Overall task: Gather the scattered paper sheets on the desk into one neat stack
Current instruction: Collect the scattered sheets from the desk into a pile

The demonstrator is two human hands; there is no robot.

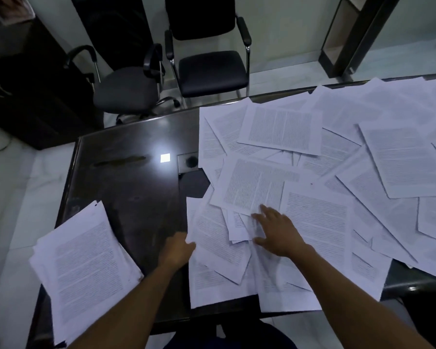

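Observation:
Many printed white paper sheets [320, 157] lie scattered and overlapping over the right half of a dark desk [131, 187]. A loose stack of sheets [83, 268] sits at the desk's near left corner, hanging over the edge. My right hand [277, 230] lies flat with spread fingers on the sheets near the desk's front. My left hand [179, 250] is at the left edge of a near sheet [212, 238], its fingers curled at that edge; whether they pinch it is hidden.
Two black office chairs [209, 66] stand beyond the desk's far edge. A dark cabinet [28, 84] is at the back left. A cable grommet [190, 161] is set into the desk's middle, beside a bright light reflection.

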